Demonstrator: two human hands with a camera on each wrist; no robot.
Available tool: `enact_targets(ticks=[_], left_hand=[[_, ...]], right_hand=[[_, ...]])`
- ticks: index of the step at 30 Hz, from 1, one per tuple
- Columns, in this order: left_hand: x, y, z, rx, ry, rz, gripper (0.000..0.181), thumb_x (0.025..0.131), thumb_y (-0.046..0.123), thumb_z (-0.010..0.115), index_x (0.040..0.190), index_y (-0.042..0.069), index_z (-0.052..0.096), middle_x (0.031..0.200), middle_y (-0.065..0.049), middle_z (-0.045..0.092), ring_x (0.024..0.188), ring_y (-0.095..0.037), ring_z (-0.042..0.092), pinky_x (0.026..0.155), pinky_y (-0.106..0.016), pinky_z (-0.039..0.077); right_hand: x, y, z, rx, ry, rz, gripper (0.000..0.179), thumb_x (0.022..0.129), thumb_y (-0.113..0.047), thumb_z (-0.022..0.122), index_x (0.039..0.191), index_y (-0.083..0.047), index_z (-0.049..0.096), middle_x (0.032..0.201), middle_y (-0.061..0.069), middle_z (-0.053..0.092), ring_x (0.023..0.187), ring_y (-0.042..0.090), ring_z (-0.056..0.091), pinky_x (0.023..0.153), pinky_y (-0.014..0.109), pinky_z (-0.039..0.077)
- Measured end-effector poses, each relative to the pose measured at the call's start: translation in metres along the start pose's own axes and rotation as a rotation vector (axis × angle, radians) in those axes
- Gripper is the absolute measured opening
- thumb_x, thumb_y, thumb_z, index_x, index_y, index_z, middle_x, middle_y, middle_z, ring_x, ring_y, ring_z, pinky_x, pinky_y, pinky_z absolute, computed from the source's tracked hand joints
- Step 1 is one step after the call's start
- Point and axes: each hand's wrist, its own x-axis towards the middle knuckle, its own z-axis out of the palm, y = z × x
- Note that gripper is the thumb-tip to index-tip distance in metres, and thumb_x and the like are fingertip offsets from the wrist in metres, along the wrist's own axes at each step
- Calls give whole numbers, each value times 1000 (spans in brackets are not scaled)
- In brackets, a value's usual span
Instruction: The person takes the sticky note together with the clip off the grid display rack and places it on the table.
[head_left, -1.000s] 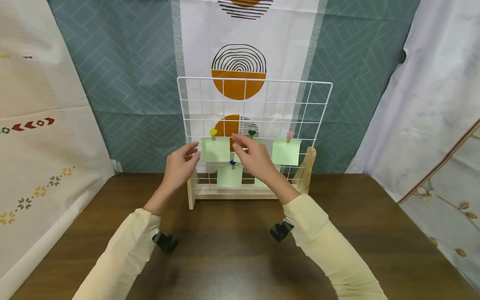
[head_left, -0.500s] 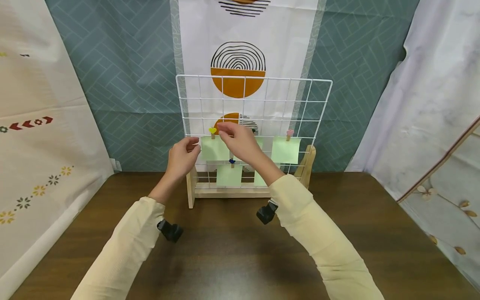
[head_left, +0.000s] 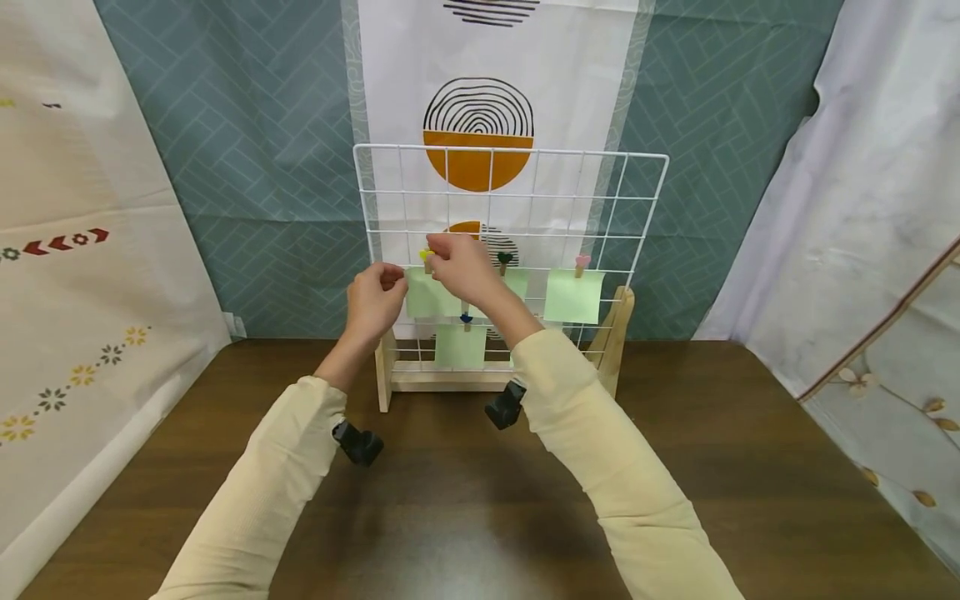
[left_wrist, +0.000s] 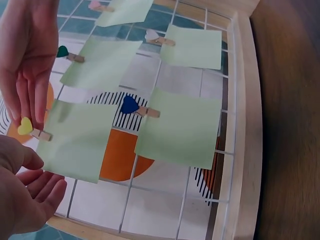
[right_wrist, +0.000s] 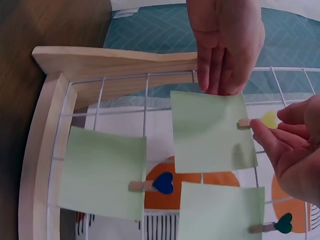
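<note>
The right hand (head_left: 463,267) has its thumb and forefinger bent around the yellow heart clip (right_wrist: 270,119), nearly together, the thumb tip over the wood and the forefinger at the heart's far side; how hard they press I can't tell. Towards eight o'clock from that clip, the left hand (head_left: 375,300) holds its fingers bent at the outer edge of the nearest green note (head_left: 426,293), thumb slightly apart from them. From where I stand I can't tell whether paper is nipped between.

That clip fixes the note to the white wire rack (head_left: 491,150), around nine o'clock from the rack's middle. At three o'clock from it comes the dark green heart clip (head_left: 505,258), and further along the same line the pink heart clip (head_left: 582,262), each with its own note. The blue heart clip (head_left: 466,318) sits at five o'clock from the yellow one, also over a note, and the left wrist view shows a pale heart clip (left_wrist: 151,35) at one o'clock from the blue.

The rack stands upright in a wooden base (head_left: 442,382) on the brown table (head_left: 442,500), and a teal cloth (head_left: 255,167) hangs behind at twelve o'clock.
</note>
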Motion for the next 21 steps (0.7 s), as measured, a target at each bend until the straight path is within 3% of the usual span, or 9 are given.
enact_targets(ticks=[9,21], left_hand=[[1,2,3,-14,59,27,20,93,5,54,104,-8,63,101,-23,65,96,-34,60,83,-42,47],[2,1,5,-32,80,51,16,94,5,54,100,-8,62,95,-22,64,89,-32,59,79,-40,46]], right_hand=[[11,0,3,71,-8,37,33,98,-6,54,130,3,58,127,15,61,103,23,65,71,22,54],[17,1,2,-30,-10,48,28,94,-8,63,121,0,66,117,12,66,94,19,67,69,19,53]])
